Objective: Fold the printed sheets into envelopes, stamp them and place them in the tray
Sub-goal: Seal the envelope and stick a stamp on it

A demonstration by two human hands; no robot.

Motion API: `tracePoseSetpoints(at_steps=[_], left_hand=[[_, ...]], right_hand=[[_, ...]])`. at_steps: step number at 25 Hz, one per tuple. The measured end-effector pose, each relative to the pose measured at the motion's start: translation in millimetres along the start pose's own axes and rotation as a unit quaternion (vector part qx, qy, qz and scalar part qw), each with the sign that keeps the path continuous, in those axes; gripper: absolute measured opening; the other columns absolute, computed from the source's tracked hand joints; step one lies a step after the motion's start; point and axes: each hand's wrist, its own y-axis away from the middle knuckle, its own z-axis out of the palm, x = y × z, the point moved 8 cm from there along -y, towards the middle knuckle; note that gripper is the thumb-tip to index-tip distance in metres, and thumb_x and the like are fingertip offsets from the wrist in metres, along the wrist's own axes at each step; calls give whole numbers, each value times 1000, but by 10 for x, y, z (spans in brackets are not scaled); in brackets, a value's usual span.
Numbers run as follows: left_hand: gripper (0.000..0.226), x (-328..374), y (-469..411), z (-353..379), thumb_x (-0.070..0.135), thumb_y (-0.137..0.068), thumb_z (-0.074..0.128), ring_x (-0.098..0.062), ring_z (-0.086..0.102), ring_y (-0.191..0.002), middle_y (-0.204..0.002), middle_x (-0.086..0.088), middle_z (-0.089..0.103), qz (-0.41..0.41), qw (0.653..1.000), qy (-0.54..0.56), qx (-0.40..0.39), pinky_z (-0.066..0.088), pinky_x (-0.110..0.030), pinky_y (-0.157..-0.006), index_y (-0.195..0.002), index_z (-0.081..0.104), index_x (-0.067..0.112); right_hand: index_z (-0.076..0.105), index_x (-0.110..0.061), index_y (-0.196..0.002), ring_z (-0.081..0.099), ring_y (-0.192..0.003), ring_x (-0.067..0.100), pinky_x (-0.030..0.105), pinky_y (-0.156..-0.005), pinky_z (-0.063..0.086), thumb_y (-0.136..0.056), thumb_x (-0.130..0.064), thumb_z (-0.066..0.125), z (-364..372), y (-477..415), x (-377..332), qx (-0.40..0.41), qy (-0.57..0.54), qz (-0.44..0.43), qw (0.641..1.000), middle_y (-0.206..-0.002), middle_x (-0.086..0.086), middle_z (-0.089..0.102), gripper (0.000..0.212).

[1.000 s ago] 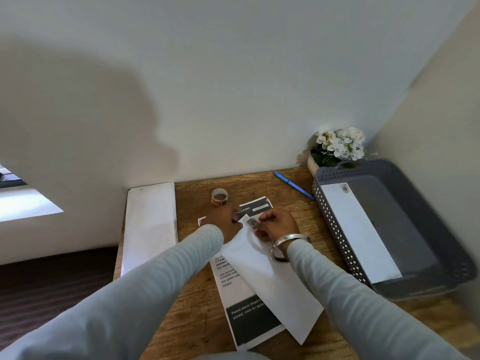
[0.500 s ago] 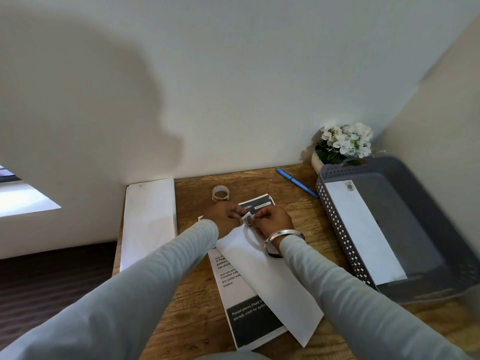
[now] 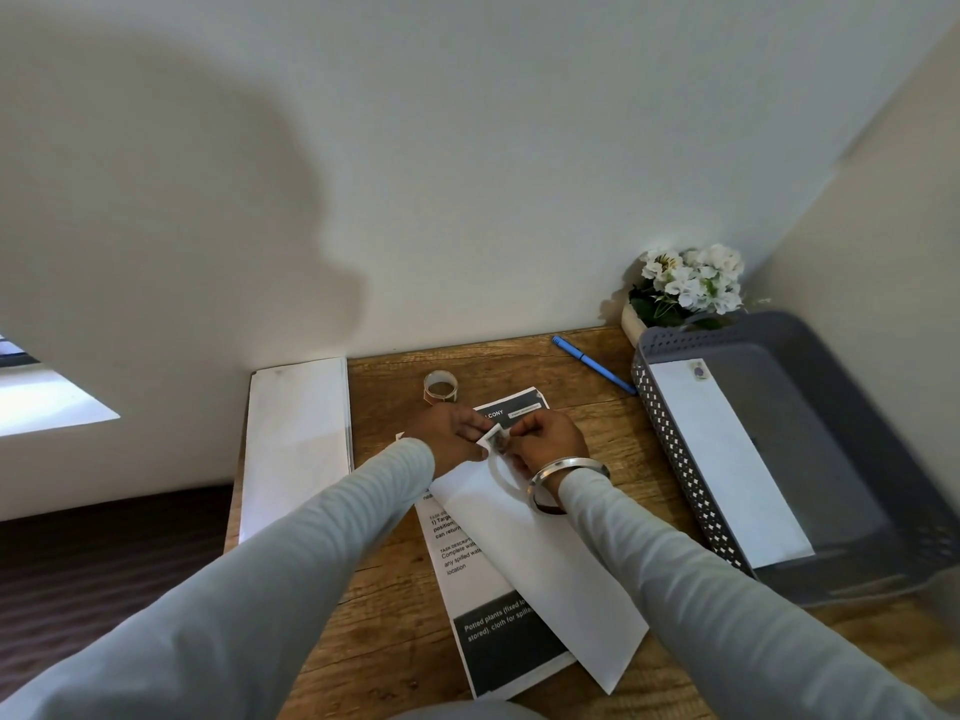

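A: stamp status?
B: stamp (image 3: 496, 440) is hovering just over the envelope's (image 3: 545, 553) 11 o'clock end, both hands working it. left hand (image 3: 449, 433) is pinching its left edge, right hand (image 3: 550, 439) is pinching the right. guessing they're peeling it off its backing, since a curled white strip (image 3: 500, 472) is hanging under it
A: how's it looking?
B: small square, white border, dark print, sitting tilted. envelope is lying plain white and long, running 11 to 5 o'clock over a printed sheet (image 3: 498, 646), probably keeping its corner right under the hands
A: surroundings?
B: tray (image 3: 675, 423) is waiting at 3 o'clock, one stamped envelope (image 3: 727, 459) lying in it already. tape roll (image 3: 439, 387) at 12, pen (image 3: 592, 363) at 1, white paper stack (image 3: 296, 444) at 9, all lying apart from the work spot
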Motion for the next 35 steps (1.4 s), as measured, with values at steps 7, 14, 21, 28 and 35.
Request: tracePoseSetpoints(at_steps=[7, 14, 21, 28, 35], left_hand=[[22, -28, -34, -14, 9, -82, 78, -12, 68, -93, -93, 8, 74, -10, 999, 17, 45, 55, -27, -85, -98, 78, 24], [17, -79, -95, -20, 12, -82, 78, -17, 66, -98, -100, 6, 74, -21, 996, 1, 85, 53, -33, -95, -86, 77, 29], [24, -78, -114, -2, 14, -82, 78, -15, 65, -94, -95, 10, 74, -29, 994, -14, 101, 53, -31, -93, -73, 73, 36], [22, -72, -100, -9, 10, -82, 78, -15, 66, -95, -92, 10, 73, -33, 994, 4, 105, 52, -31, -95, -76, 72, 31], [6, 11, -91, 72, 22, -84, 77, -13, 67, -92, -91, 9, 74, -9, 996, -28, 88, 53, -31, -89, -84, 72, 25]], right_hand=[[70, -40, -73, 72, -76, 28, 51, -74, 62, -59, -35, 87, -2, 26, -29, -7, -4, -7, 1000, -73, -2, 74, 23], [70, -40, -73, 72, -70, 24, 49, -71, 62, -56, -38, 87, -13, 33, -44, 0, 0, -3, 1000, -70, -4, 73, 24], [68, -26, -71, 71, -73, 21, 43, -73, 62, -67, -38, 87, -70, 78, -84, 11, 48, -21, 999, -74, -5, 72, 23], [67, -25, -84, 65, -81, 15, 25, -69, 51, -73, -39, 85, -149, 176, -148, 20, 98, -64, 993, -86, -5, 70, 25], [72, -25, -75, 65, -72, 7, 20, -59, 42, -78, -45, 78, -135, 199, -170, -13, 131, -99, 986, -75, -12, 71, 21]])
